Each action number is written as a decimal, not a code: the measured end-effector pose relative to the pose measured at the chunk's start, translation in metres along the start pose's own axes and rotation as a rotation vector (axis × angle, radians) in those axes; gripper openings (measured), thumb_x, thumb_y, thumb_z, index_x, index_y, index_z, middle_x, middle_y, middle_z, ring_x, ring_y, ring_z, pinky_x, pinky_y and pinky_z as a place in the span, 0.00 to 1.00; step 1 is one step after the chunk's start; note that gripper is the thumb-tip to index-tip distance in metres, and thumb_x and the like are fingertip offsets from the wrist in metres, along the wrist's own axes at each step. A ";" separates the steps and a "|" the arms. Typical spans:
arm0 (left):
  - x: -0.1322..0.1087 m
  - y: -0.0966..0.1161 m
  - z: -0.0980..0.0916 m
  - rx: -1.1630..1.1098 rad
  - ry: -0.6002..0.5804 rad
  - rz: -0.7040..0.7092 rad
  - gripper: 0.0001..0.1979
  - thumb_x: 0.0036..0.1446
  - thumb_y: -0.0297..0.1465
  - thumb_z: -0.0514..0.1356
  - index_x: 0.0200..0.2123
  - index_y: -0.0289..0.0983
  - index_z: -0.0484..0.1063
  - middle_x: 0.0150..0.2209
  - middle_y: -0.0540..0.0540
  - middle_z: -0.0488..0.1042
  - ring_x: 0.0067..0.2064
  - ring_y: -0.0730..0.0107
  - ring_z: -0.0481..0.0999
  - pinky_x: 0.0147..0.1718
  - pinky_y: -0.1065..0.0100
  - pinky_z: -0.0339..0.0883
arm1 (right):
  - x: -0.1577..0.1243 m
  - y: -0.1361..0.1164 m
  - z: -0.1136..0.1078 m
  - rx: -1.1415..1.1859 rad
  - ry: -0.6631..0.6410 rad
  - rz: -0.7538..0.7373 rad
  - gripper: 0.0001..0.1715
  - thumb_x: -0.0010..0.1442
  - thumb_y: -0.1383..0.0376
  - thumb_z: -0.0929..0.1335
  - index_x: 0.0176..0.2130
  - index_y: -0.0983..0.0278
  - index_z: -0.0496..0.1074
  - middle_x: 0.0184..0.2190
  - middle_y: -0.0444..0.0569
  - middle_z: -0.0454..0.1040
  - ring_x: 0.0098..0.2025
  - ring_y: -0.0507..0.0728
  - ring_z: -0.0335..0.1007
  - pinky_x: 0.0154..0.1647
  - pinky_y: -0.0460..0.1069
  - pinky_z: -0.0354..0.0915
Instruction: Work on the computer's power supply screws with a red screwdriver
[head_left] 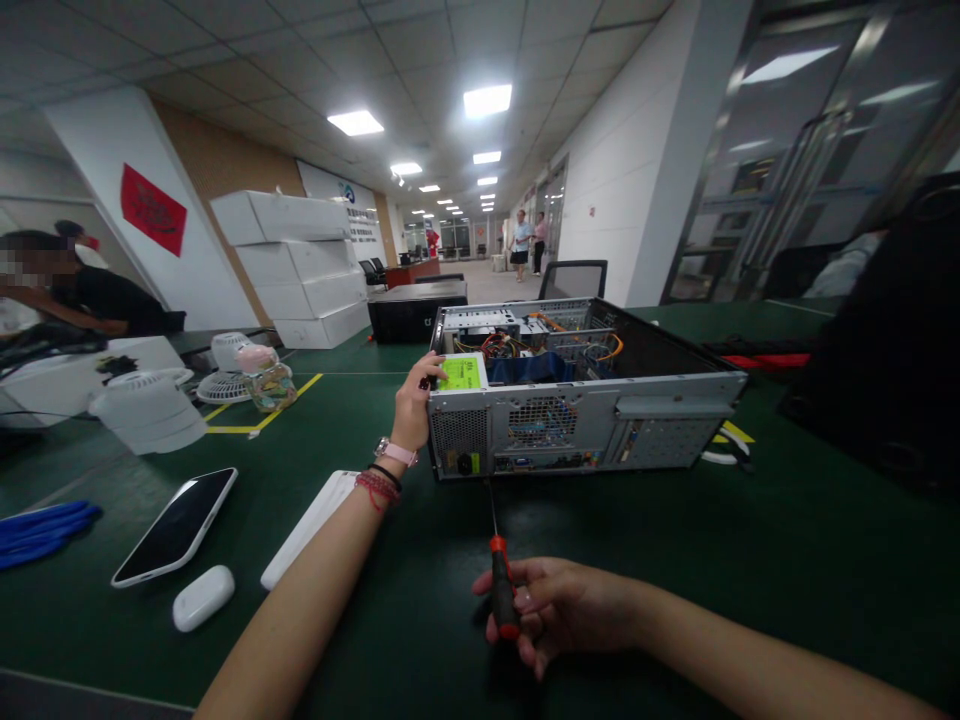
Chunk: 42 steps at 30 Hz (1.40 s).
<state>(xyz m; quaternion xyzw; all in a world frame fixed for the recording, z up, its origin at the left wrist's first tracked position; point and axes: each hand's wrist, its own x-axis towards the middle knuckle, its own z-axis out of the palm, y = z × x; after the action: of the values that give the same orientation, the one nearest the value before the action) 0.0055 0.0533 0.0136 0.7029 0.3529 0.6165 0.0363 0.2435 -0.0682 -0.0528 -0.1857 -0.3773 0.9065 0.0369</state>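
A green desk (435,610) spreads across the view, with a stack of white boxes (300,285) towards its far left side. Nearer, in the middle of the desk, lies an opened computer case (592,425), its perforated rear panel facing the person and its wiring exposed on top. At the case's near left corner sits a block with a yellow-green label (463,373). The left hand (414,398) lays its fingers over that corner, beside the label; whether they grip or merely rest, one cannot tell. The right hand (559,600), in front of the case, has its fingers closed around a red-and-black screwdriver (502,590), whose shaft points to the panel's lower edge; contact at the tip is too small to judge. Left of the left forearm lie a phone (176,525) and, smaller, a rounded white case (203,598).
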 end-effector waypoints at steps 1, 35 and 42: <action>0.000 0.000 0.000 0.002 0.000 0.002 0.22 0.61 0.43 0.39 0.34 0.38 0.67 0.49 0.42 0.71 0.59 0.60 0.64 0.57 0.55 0.56 | 0.000 0.000 0.000 0.001 0.009 -0.005 0.27 0.50 0.67 0.69 0.50 0.65 0.63 0.39 0.50 0.74 0.31 0.49 0.72 0.36 0.49 0.64; 0.000 0.003 0.001 -0.021 0.019 -0.020 0.21 0.60 0.43 0.40 0.33 0.38 0.68 0.48 0.42 0.72 0.58 0.59 0.64 0.56 0.54 0.58 | 0.002 0.004 -0.002 -0.008 0.020 -0.047 0.27 0.48 0.68 0.67 0.48 0.63 0.60 0.37 0.47 0.73 0.27 0.50 0.71 0.32 0.48 0.62; 0.000 0.005 0.001 -0.041 0.019 -0.016 0.21 0.60 0.43 0.41 0.33 0.38 0.68 0.48 0.41 0.72 0.58 0.58 0.64 0.56 0.55 0.58 | 0.001 0.001 0.001 0.009 0.003 -0.043 0.30 0.44 0.70 0.64 0.50 0.65 0.60 0.40 0.52 0.74 0.30 0.52 0.73 0.34 0.50 0.63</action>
<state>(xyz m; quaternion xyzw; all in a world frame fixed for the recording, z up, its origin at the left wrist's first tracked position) 0.0088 0.0499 0.0154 0.6933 0.3460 0.6299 0.0523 0.2425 -0.0697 -0.0526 -0.1787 -0.3770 0.9070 0.0579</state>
